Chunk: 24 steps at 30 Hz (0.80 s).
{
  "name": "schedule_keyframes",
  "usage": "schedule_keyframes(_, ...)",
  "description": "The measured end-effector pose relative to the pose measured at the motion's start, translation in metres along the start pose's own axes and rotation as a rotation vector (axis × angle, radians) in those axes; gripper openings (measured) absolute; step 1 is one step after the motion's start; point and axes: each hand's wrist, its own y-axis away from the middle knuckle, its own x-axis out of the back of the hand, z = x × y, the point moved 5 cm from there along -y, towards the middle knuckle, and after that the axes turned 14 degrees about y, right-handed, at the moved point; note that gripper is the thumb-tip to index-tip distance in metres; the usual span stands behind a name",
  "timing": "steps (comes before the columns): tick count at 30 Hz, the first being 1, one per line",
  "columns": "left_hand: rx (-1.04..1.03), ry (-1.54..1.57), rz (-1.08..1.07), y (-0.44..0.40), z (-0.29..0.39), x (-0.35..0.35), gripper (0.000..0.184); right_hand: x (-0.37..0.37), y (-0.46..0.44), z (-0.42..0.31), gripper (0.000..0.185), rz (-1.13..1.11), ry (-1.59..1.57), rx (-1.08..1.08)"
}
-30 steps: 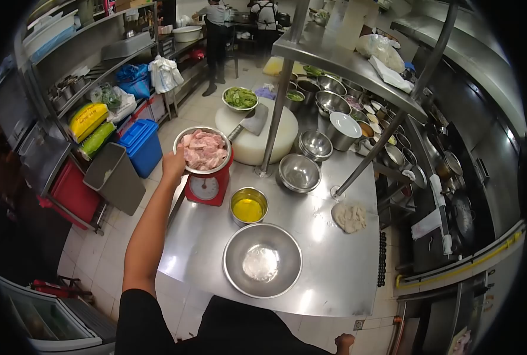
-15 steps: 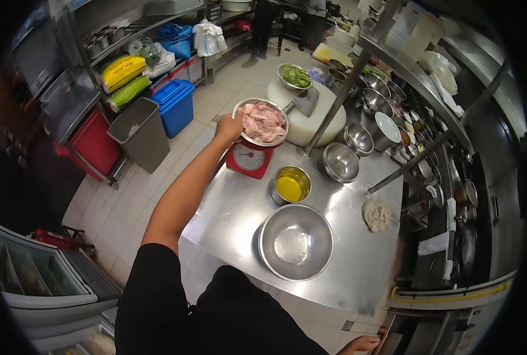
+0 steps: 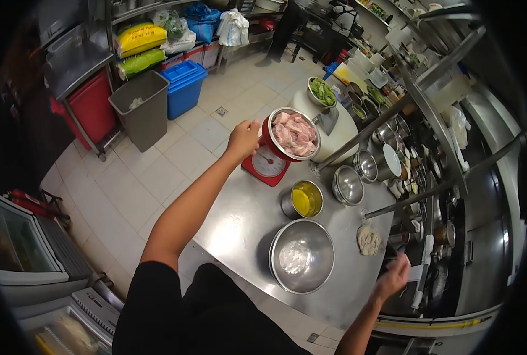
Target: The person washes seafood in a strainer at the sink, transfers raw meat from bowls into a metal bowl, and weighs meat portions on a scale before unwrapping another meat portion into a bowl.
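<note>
Head: left hand [image 3: 243, 142] sits beside meat bowl [image 3: 318, 142], right hand [image 3: 393, 277] past table edge [image 3: 358, 278], both grips unclear.

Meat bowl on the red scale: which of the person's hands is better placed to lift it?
Probably the left hand, close beside the meat; the right hand is farther off, towards the other side of the table.

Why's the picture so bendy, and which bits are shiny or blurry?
Head view: the lens seems to bend the steel table and leaves black corners; head view: white glare on the table and in the large steel bowl; head view: the right hand is smeared, the raw meat fairly clear.
</note>
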Motion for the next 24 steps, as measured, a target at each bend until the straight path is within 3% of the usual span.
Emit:
schedule_keyframes(6,0.009,0.097,-0.121,0.092,-0.053,0.044,0.03,-0.166,-0.021,-0.112,0.021,-0.611,-0.166,0.225)
schedule_keyframes(10,0.153,0.184,-0.197,0.141,-0.076,0.061,0.023,-0.261,-0.034,-0.184,0.032,-0.711,0.113,0.918)
schedule_keyframes(11,0.13,0.211,-0.196,0.141,-0.078,0.066,0.024,-0.282,-0.035,-0.195,0.034,-0.81,0.037,0.798)
schedule_keyframes(15,-0.049,0.279,-0.193,0.106,-0.042,0.046,0.024,-0.333,-0.052,-0.229,0.052,-0.892,0.27,0.995)
schedule_keyframes(18,-0.001,0.347,-0.237,0.067,-0.025,0.01,0.032,-0.36,-0.053,-0.236,0.074,-1.084,0.379,1.128)
schedule_keyframes(21,0.039,0.399,-0.196,0.039,-0.007,-0.02,0.036,-0.375,-0.048,-0.231,0.079,-1.244,0.395,1.146)
schedule_keyframes(24,0.07,0.397,-0.176,0.022,-0.002,-0.028,0.031,-0.383,-0.036,-0.226,0.076,-1.175,0.433,1.158)
